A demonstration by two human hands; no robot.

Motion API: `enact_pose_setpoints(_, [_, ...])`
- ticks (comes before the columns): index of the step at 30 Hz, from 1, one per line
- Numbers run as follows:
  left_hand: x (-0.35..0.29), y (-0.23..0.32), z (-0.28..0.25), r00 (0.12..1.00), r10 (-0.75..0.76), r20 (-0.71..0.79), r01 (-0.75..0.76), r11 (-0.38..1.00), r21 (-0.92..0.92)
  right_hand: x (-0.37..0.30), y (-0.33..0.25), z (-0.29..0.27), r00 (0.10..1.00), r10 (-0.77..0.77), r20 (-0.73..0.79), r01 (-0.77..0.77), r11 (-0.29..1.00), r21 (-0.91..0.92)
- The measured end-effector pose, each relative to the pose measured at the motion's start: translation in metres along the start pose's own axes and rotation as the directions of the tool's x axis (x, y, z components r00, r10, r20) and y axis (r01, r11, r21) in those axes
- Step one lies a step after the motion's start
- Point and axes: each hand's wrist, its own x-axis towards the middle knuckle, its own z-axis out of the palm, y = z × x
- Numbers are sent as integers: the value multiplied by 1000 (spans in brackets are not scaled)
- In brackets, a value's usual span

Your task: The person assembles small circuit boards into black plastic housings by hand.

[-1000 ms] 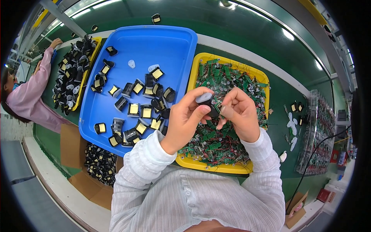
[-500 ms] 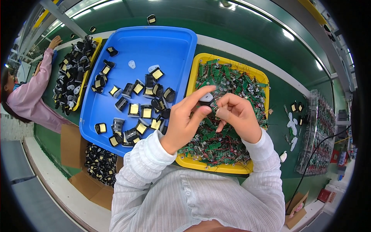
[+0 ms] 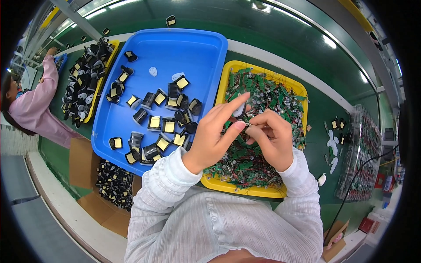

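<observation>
My left hand [image 3: 215, 133] grips a small black plastic housing with a pale grey-white top [image 3: 239, 111] between thumb and fingers. My right hand [image 3: 274, 136] is closed in a pinch against the housing's near side; what its fingertips hold, if anything, is hidden. Both hands are above a yellow tray [image 3: 263, 193] heaped with small green circuit boards [image 3: 245, 166] and thin wires. To the left, a blue tray [image 3: 171, 48] carries several black housings [image 3: 168, 125] with cream-coloured pads, plus loose grey-white covers [image 3: 152, 71].
Another yellow tray [image 3: 97, 94] of black housings stands far left, near a person in a pink top [image 3: 37, 96]. Below it, a cardboard box [image 3: 83, 164] contains more black parts. On the right are white pieces [image 3: 333, 142] and stacked clear trays [image 3: 362, 153].
The housing has tilted and dropped slightly in my left hand. My right fingertips have come in against it. The person at left has drawn their raised arm back a little.
</observation>
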Motion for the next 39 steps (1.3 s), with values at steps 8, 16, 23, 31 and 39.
enact_pose_setpoints(8, [1,4,-2,969,-227,-102,207,962,-175,7,4,-1,986,139,97,-162,939,303])
enact_pose_setpoints(16, [18,-33,-44,958,94,-270,70,838,542,70,13,-30,997,-57,49,70,943,-325])
enact_pose_setpoints(23, [19,-68,-73,954,89,-286,220,443,869,199,116,-89,992,-109,-58,14,568,-823])
enact_pose_setpoints(31, [21,-73,-67,899,-237,-369,417,196,888,215,158,-105,981,173,-84,-130,277,-952])
enact_pose_setpoints(39, [24,-79,-69,947,47,-319,295,273,916,158,47,-85,937,-137,321,338,585,-737])
